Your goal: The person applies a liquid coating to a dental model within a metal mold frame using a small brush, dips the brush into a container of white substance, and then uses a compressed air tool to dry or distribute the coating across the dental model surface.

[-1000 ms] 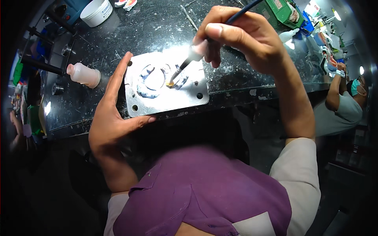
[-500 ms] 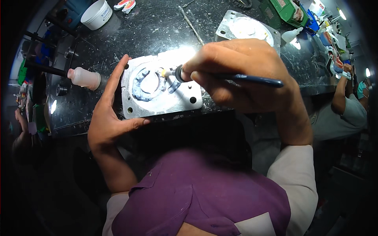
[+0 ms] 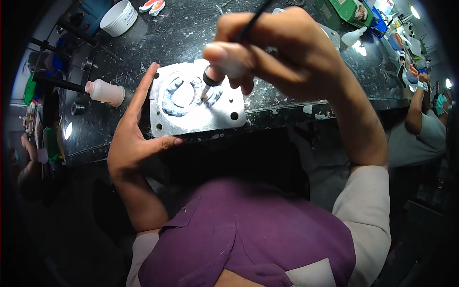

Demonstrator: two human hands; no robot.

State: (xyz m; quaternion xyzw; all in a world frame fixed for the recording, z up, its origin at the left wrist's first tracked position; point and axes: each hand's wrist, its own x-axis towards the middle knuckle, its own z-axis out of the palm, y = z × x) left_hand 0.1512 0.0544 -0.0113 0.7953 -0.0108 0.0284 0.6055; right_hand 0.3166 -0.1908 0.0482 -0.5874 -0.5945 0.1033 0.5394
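Observation:
A metal dental flask half (image 3: 205, 125) lies at the table's front edge, with white plaster and a blue-grey horseshoe-shaped tooth arch (image 3: 171, 104) set in it. My left hand (image 3: 131, 131) holds it at the near left corner, fingers stretched along the left side and thumb along the front edge. Over its right part, my right hand (image 3: 291, 52) grips a dark-handled brush (image 3: 212, 76) with a black collar, held steeply. The pale brush tip points down at the arch's right part; whether it touches cannot be made out. Glare and my fingers hide the far right of the flask half.
A pinkish bottle (image 3: 106, 93) stands left of my left hand. At the back are a white tub (image 3: 119, 18), a red-and-white dental piece (image 3: 152, 5) and a green bin (image 3: 351, 12). Another flask half (image 3: 332, 34) is partly behind my right hand; a white squeeze bottle (image 3: 354, 36) lies beyond.
My right hand has lifted and tipped the brush from nearly level to steep. Its tip has moved from the arch's middle to the right and nearer me. My left hand keeps its hold.

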